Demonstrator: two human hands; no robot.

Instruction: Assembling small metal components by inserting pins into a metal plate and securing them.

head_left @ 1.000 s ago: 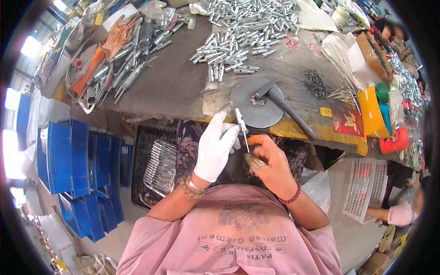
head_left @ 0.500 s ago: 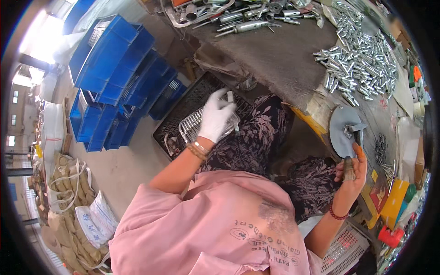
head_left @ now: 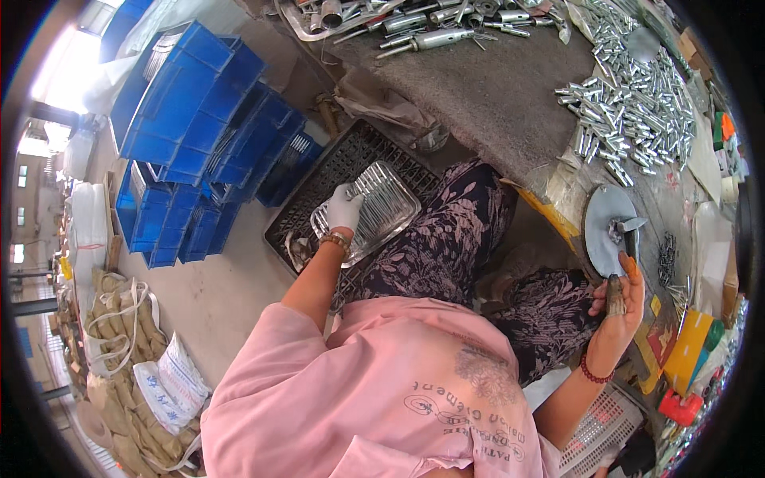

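My left hand (head_left: 344,209), in a white glove, reaches down to a clear tray of thin silver metal pins (head_left: 386,209) that lies in a black slatted crate (head_left: 351,155) on the floor beside my left knee. The fingers rest among the pins, and I cannot see whether they grip one. My right hand (head_left: 620,296) is bare, with an orange cover on one fingertip. It holds a small brown stubby tool (head_left: 615,299) just below a round grey metal disc (head_left: 606,231) at the table's edge.
Stacked blue plastic bins (head_left: 199,143) stand left of the crate. A heap of short silver cylinders (head_left: 629,103) and larger metal parts (head_left: 430,36) lie on the grey table. Tied sacks (head_left: 135,358) sit on the floor at left, a white basket (head_left: 598,422) at lower right.
My left hand left the disc, where it held a thin pin, and went down to the pin tray in the crate. The view swung left. My right hand stayed by the disc.
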